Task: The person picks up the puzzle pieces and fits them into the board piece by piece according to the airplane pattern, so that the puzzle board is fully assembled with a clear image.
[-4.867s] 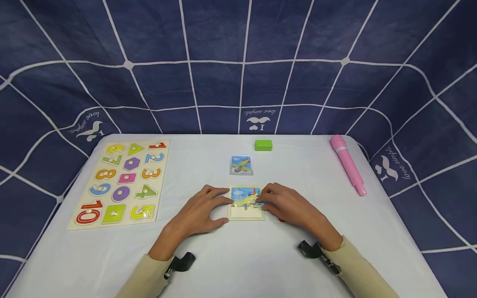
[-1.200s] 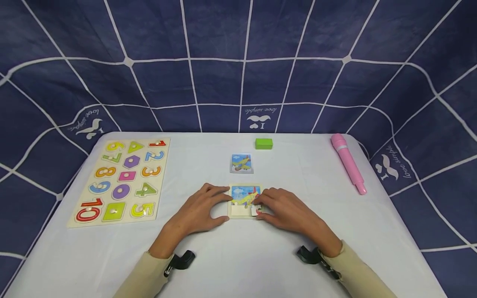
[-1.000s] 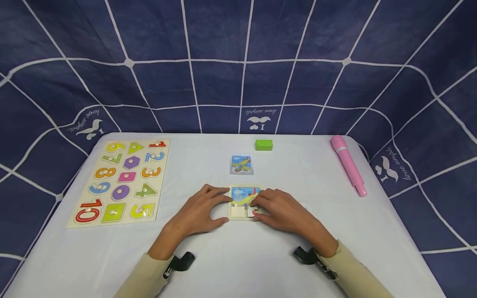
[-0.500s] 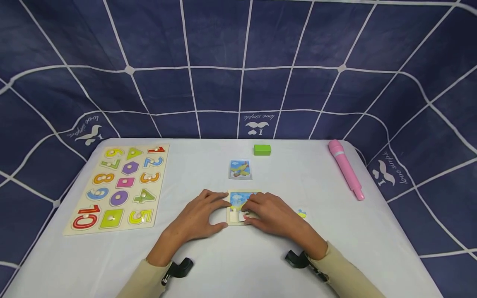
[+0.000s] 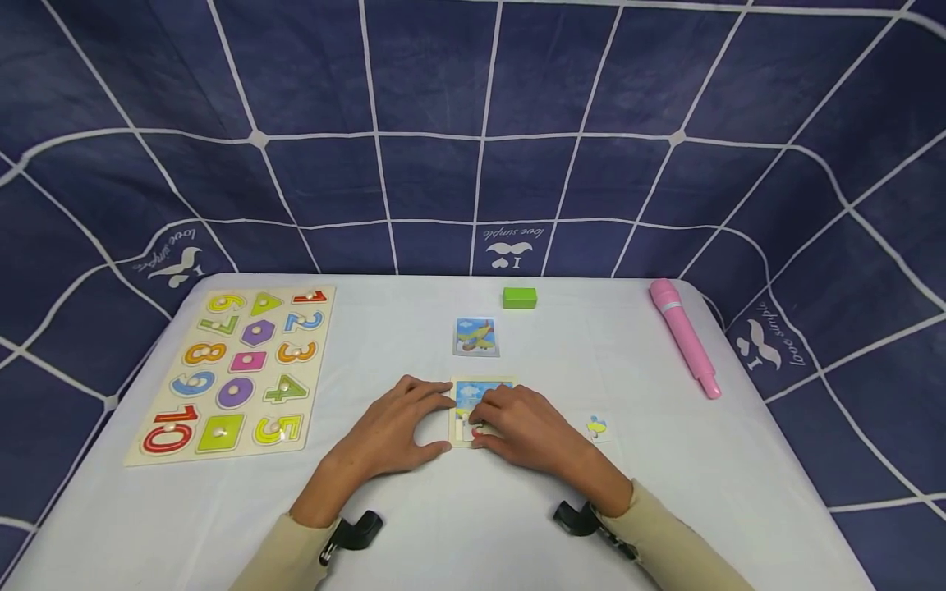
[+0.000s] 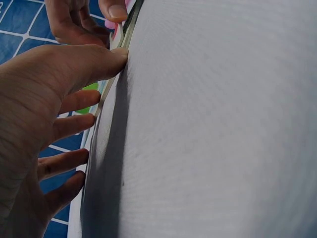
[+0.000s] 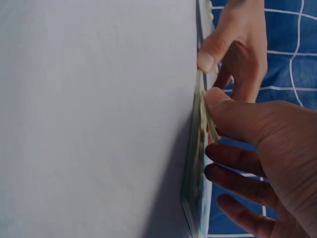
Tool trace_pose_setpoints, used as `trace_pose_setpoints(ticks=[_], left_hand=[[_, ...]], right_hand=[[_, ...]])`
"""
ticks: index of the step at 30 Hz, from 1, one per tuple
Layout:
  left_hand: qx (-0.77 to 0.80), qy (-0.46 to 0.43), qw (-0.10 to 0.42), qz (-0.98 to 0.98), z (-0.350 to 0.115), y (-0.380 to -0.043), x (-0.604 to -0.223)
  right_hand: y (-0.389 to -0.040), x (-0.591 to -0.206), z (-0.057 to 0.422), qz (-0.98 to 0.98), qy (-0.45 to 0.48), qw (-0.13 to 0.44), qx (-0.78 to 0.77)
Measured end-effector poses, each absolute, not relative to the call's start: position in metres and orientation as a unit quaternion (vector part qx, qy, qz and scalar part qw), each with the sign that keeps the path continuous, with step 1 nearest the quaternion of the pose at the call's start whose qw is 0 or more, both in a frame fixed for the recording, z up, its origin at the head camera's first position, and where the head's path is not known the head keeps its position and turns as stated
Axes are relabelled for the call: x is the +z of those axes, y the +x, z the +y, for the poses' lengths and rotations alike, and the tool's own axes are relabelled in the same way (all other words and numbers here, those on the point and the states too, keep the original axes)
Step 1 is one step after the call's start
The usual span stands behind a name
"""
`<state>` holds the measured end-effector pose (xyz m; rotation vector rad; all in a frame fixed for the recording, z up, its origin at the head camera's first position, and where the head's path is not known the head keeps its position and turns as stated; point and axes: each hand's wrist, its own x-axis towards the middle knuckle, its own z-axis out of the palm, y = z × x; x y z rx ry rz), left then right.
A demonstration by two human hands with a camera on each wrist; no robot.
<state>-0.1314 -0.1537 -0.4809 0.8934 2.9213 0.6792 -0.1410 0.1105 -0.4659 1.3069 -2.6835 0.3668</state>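
Observation:
In the head view a small jigsaw board (image 5: 469, 389) with a blue-sky picture lies flat on the white table. My left hand (image 5: 392, 421) rests against its left side, fingers spread and thumb near the lower corner. My right hand (image 5: 526, 427) is over the board's lower part and pinches a puzzle piece (image 5: 477, 429) with some red on it, covering much of the picture. In the right wrist view that piece (image 7: 211, 124) is tilted, one edge close to the board. To the right, a loose puzzle piece (image 5: 596, 427) with a yellow shape lies on the table.
Behind the board lies a small airplane picture card (image 5: 476, 336), with a green block (image 5: 520, 298) farther back. A number-and-shape peg board (image 5: 275, 355) is at the left. The pink microphone-shaped object (image 5: 684, 336) lies at the right. Dark blue gridded cloth (image 5: 429, 176) hangs behind.
My right hand has carried the red-marked piece leftward across the board's lower part, uncovering the loose piece on the right. Earlier it was at the board's right side. My left hand stays put.

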Motion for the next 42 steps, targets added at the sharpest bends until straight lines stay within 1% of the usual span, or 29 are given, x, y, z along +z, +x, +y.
trace_pose_setpoints(ticks=[12, 19, 42], left_hand=[[0.207, 0.285, 0.004, 0.936, -0.154, -0.131, -0.482], [0.206, 0.281, 0.01, 0.937, -0.153, -0.131, -0.481], [0.209, 0.293, -0.001, 0.933, -0.154, -0.132, -0.481]], right_hand=[[-0.137, -0.47, 0.098, -0.894, 0.427, 0.079, 0.114], [-0.134, -0.469, 0.094, -0.9, 0.415, 0.074, 0.111], [-0.13, -0.468, 0.093, -0.905, 0.403, 0.052, 0.13]])
